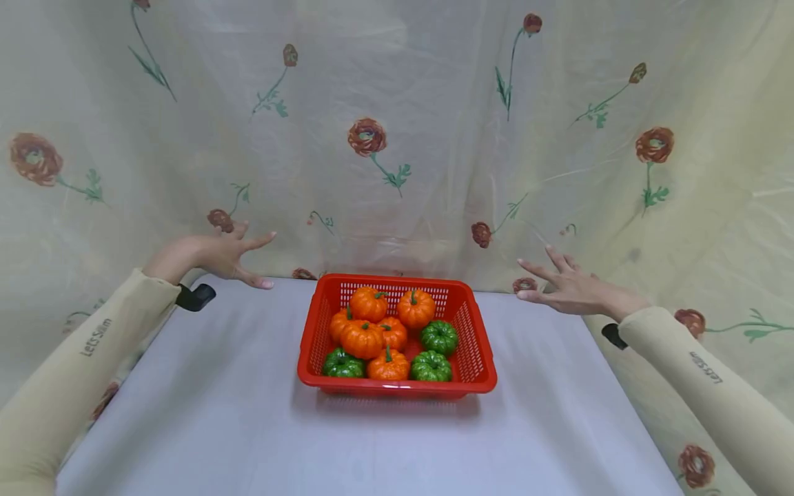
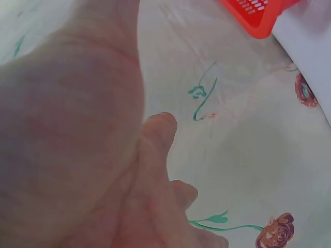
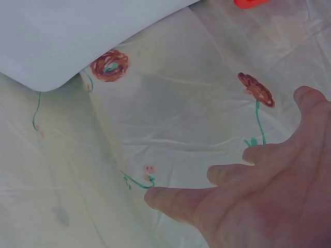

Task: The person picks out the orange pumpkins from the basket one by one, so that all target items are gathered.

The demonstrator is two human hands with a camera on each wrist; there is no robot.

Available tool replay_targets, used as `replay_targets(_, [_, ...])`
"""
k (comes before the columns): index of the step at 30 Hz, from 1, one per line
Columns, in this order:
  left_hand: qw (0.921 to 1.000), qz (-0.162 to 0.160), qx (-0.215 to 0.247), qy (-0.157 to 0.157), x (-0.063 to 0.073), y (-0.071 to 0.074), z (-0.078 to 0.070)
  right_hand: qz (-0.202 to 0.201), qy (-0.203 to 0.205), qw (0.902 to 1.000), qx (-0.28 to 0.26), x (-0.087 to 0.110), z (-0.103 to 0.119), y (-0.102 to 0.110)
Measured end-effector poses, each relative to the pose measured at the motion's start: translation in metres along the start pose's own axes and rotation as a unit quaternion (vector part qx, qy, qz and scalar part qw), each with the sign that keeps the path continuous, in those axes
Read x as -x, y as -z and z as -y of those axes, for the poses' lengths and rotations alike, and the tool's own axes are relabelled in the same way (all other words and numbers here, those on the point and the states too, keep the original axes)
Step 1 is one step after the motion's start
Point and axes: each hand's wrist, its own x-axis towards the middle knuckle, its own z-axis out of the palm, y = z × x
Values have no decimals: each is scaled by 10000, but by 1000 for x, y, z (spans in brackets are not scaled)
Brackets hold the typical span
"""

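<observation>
A red plastic basket (image 1: 397,387) stands on the white table. Several small orange pumpkins (image 1: 362,339) fill its left and middle, some piled on others. A few green pumpkins (image 1: 431,366) lie at its right side and front left corner. My left hand (image 1: 226,255) hovers to the left of the basket, fingers spread, holding nothing. To the right, my right hand (image 1: 569,286) is also held in the air with spread fingers, apart from the basket. Both wrist views show the bare palms, the left hand (image 2: 139,191) and the right hand (image 3: 269,196), touching no object.
The white table (image 1: 372,448) reaches from the front to a pale flower-printed curtain (image 1: 422,83) hanging at the back and sides. A dark wrist strap (image 1: 196,297) shows at the left wrist, and a similar dark piece (image 1: 613,336) at the right.
</observation>
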Motion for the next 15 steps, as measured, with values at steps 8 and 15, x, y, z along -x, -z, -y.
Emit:
replay_targets(8, [9999, 112, 23, -10, -5, -3, -3, 43, 10, 9999, -150, 1, 1, -2])
replay_targets(15, [9997, 126, 218, -27, -14, -16, -7, -155, 46, 9997, -187, 0, 1, -13])
